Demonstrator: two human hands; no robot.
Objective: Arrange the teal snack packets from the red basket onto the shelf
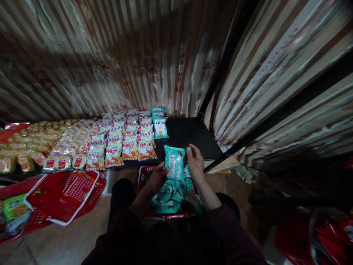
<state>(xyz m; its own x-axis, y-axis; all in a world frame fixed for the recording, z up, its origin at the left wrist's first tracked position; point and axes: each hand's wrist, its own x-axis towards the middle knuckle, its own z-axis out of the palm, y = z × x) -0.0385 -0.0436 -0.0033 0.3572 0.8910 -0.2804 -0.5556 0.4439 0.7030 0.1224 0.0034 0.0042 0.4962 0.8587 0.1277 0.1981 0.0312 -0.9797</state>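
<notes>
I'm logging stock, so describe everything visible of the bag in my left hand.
The bag looks like glossy teal plastic, sealed and plump, with a crimped top edge and pale printed panel. Your left hand grips its lower left side; your right hand is close beside it. It's held, top end away from you, over a red basket.

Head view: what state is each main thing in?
Teal plastic snack bag, closed, in the left hand
Right hand, beside that bag, fingers bent
Red plastic basket between the knees, holding more teal bags
White and orange snack bags, plump, in rows
Black flat shelf, partly covered
Striped beige curtain, hanging in folds
</notes>
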